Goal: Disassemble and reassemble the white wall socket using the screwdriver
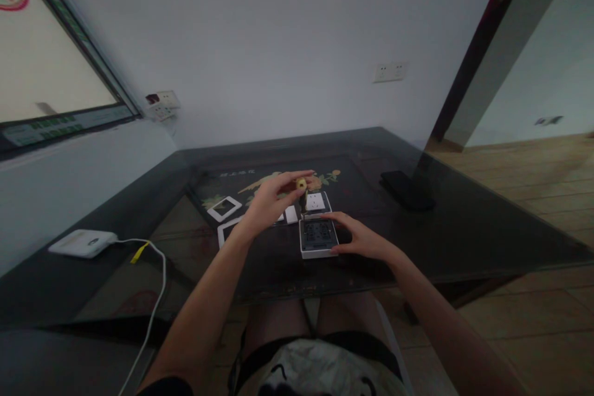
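My left hand (277, 198) grips a screwdriver (302, 187) by its yellow handle. The tool stands upright, its dark shaft pointing down at the far left corner of a socket box (319, 253); whether the tip touches a screw is too small to tell. This box has a white rim and a dark inside. Around its right side, my right hand (355, 236) is closed, fingers at the far edge and thumb at the near edge. Just behind the box lies a white socket panel (316, 202), and a small white piece (291, 215) is beside it.
White frames (224, 208) lie left of my left hand, one partly behind my forearm. A black pouch-like object (406, 190) rests at the right of the dark table (464, 229). Far left, a white device (83, 243) trails a cable (162, 278) over the front edge.
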{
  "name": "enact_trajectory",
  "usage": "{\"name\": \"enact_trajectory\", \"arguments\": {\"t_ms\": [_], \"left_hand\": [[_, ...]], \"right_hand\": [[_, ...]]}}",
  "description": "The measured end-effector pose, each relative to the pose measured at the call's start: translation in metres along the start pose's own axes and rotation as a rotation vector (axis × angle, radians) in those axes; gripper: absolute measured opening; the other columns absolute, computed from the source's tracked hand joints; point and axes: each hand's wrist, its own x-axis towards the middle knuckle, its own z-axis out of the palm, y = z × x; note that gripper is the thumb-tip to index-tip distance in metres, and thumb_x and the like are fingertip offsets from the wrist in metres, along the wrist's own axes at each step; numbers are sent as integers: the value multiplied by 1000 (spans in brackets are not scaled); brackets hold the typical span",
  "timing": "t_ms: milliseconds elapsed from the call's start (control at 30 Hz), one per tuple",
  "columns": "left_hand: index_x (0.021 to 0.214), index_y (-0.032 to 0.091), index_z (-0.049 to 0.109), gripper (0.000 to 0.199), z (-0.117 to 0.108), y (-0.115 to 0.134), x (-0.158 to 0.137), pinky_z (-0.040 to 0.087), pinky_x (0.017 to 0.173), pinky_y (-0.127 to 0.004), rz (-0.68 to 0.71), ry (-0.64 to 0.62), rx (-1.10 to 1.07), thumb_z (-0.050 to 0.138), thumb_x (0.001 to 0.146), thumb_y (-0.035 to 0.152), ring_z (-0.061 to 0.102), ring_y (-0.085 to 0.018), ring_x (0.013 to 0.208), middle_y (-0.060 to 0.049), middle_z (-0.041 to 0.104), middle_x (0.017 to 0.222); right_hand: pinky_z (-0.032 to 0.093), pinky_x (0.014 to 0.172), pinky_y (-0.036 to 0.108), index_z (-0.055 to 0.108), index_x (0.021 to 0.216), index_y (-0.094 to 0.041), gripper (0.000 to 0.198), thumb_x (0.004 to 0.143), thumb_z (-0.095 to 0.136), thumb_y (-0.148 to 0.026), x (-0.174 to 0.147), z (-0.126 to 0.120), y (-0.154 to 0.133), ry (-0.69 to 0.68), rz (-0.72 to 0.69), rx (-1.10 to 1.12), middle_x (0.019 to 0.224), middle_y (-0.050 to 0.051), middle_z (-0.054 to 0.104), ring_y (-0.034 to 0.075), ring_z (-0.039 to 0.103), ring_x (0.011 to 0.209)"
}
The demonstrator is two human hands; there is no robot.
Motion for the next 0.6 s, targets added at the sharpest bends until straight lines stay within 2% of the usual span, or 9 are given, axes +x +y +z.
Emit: {"name": "enact_trajectory", "arguments": {"t_ms": [100, 167, 233, 333, 433, 500, 600], "left_hand": [[104, 21, 66, 24, 15, -1, -2, 51, 80, -31, 21, 254, 167, 68, 81, 25, 59, -16, 83, -4, 62, 91], [97, 20, 67, 18, 20, 1, -2, 51, 81, -32, 26, 319, 248, 69, 80, 25, 58, -16, 84, -3, 59, 89], [104, 21, 66, 19, 20, 3, -2, 50, 86, -33, 15, 282, 208, 62, 86, 25, 59, -17, 95, -6, 60, 100], [123, 23, 57, 31, 10, 5, -2, 51, 90, -34, -39, 118, -15, 49, 92, 21, 58, -18, 110, -9, 59, 120], [131, 23, 50, 39, 6, 3, -3, 53, 90, -33, -75, -9, -189, 50, 92, 20, 62, -18, 108, -8, 65, 114], [123, 23, 57, 36, 12, 1, -5, 56, 83, -30, -64, 72, -150, 58, 88, 21, 64, -16, 97, -6, 66, 104], [104, 22, 66, 25, 26, -2, -6, 57, 70, -25, -42, 337, 46, 69, 79, 23, 61, -14, 84, -3, 62, 95]], "right_hand": [[39, 105, 49, 43, 136, -31, 71, 73, 75, -36, 0, 0, 0, 2, -9, 14, 138, 8, 46, 27, 43, 129], [39, 104, 50, 43, 135, -31, 70, 73, 75, -37, 0, 0, 0, 2, -12, 13, 138, 9, 46, 27, 43, 129], [39, 104, 51, 44, 135, -30, 69, 73, 75, -37, 0, 0, 1, 0, -14, 4, 138, 9, 46, 28, 43, 129], [37, 106, 52, 46, 134, -29, 67, 73, 74, -38, 0, 1, 2, 3, -18, -18, 137, 10, 47, 28, 42, 130], [35, 107, 51, 46, 134, -29, 67, 74, 74, -39, 0, 1, 5, 5, -30, -27, 137, 9, 47, 27, 42, 130], [35, 108, 50, 46, 133, -29, 66, 75, 74, -39, 0, 1, 6, 3, -40, -28, 136, 9, 47, 26, 42, 130], [37, 107, 48, 47, 132, -28, 65, 74, 74, -39, 0, 0, 5, -1, -36, -22, 134, 9, 48, 26, 44, 128]]}}
